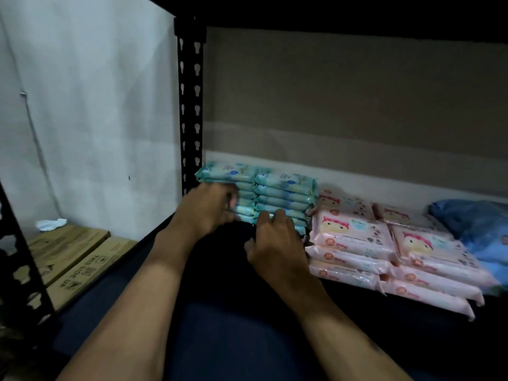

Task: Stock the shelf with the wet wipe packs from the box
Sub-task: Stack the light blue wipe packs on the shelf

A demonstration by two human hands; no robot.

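The shelf (220, 312) is seen as a dark board beside a black slotted post (189, 105). Low at the left, outside the shelf, two flat cardboard boxes (82, 265) are laid side by side; whether the packs come from them cannot be told. On the right part of the board, pink packs (357, 243) are piled in low stacks, and a blue plastic bag (472, 224) lies just behind them at the far right. The teal wet wipe packs (283, 193) are stacked in two columns in the back left corner, touching each other and just beside the pink packs.

The left hand (209, 207) is placed against the front of the left column. It is blurred, so it cannot be told whether a pack is gripped or only pressed. The right hand (275, 240) is laid on the lower packs of the right column, with the fingers bent over their front edge and the thumb spread apart below. A grip on one pack cannot be confirmed.

The step in hand is judged to be the squaring of the two columns. It is done well if both columns are pushed back evenly, the low packs first, so that the fronts are brought into one line. The top packs, which are probably soft and slippery, should not be tipped.
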